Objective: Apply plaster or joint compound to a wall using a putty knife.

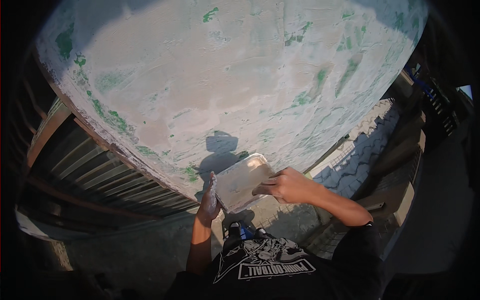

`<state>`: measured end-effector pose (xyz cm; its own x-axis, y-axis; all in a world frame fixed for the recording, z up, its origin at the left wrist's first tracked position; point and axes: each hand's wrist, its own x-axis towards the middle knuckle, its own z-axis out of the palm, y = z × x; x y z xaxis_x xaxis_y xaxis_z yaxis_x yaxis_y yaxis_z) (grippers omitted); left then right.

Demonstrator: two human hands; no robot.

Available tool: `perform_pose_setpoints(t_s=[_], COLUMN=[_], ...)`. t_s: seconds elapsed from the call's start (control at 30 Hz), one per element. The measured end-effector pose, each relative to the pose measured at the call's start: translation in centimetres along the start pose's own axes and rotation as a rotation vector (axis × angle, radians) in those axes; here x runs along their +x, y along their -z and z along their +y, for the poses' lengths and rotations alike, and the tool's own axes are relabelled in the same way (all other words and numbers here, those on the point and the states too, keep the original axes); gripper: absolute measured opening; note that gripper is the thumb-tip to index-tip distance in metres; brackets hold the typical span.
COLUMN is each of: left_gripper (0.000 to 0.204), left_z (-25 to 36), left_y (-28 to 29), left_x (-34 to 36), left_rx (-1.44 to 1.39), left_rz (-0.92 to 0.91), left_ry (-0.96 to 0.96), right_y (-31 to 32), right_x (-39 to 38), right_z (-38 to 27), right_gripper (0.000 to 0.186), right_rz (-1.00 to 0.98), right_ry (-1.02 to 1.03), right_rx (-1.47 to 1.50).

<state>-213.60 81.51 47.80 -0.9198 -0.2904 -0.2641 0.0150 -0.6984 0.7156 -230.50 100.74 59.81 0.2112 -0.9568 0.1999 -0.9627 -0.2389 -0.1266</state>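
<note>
- Before a whitish, rough-coated wall [200,80], the left hand [211,201] grasps a pale, shallow rectangular tray [237,184].
- The right hand [287,186] curls over it, grip unclear.
- Whitish coating covers most; green patches [65,42] remain.

The head camera looks out from the wearer's head, facing steeply down and forward. The patchy wall [225,80] fills the upper half from close by, curved by the fisheye lens. Nearer the middle, the left hand [211,200], the right hand [286,186] and the tray [237,187] are seen from above at arm's reach. The dark shirt [275,280] enters along the lower edge, its print upside down, with the shoes [234,229] farther below. Slats [100,175] bend at the left, and black surrounds the round view.
</note>
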Motion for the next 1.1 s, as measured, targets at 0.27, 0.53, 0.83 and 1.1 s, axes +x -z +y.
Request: perform_pose_setpoints(t_s=[0.27,0.53,0.83,1.1], left_gripper=[0.063,0.062,0.063,0.066], left_z=[0.7,2.2,2.9,3.3], left_y=[-0.2,0.2,1.6,2.0], left_x=[0.0,0.6,1.3,1.5], left_rx=[0.001,-0.027,-0.06,-0.069], left_rz=[0.01,-0.014,-0.094,-0.119], left_ry=[0.004,-0.018,0.015,0.053], right_y=[-0.7,-1.2,-2.6,1.0], right_x=[0.3,-0.2,-1.0,-1.2], right_z=[0.7,2.1,4.9,14.0], right_gripper=[0.044,0.021,0.04,0.024], right_rz=[0.014,0.717,1.455,1.677], right_ry=[-0.039,-0.795,-0.642,-0.943], right_rx=[0.087,1.224,1.582,0.013])
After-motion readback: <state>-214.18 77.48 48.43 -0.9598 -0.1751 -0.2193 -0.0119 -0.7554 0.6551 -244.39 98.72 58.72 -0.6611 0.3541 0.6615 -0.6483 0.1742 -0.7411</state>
